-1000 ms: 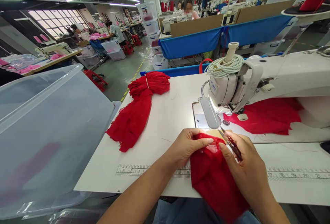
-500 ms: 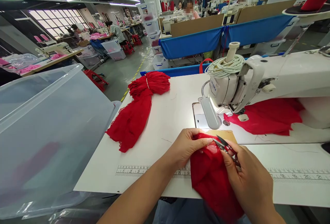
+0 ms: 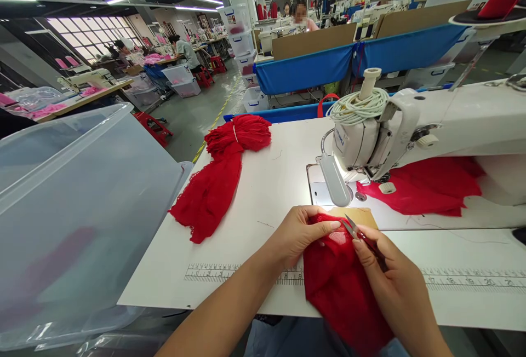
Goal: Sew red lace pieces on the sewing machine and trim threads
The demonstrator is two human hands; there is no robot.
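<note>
My left hand (image 3: pixel 306 234) pinches the upper edge of a piece of red lace fabric (image 3: pixel 339 280), which hangs over the table's front edge. In my right hand (image 3: pixel 390 269) is a pair of thread snips (image 3: pixel 356 232), closed in by the fingers. Their pointed blades lie at the fabric's top edge, just right of my left thumb. Whether the tips touch a thread is too small to tell. Just behind the fabric lies a tan piece (image 3: pixel 355 217) on the sewing machine bed, partly covered by my hands.
A white sewing machine (image 3: pixel 431 121) with a lamp (image 3: pixel 336 179) stands behind my hands. Red fabric (image 3: pixel 431 184) lies under its arm. A tied red bundle (image 3: pixel 222 171) rests on the table (image 3: pixel 263 182) at left, beside a clear plastic bin (image 3: pixel 90 209). Other people sit farther back.
My right hand has turned slightly and its fingers have closed more around the snips, with the handles drawn together. My left hand and the fabric stay nearly in place.
</note>
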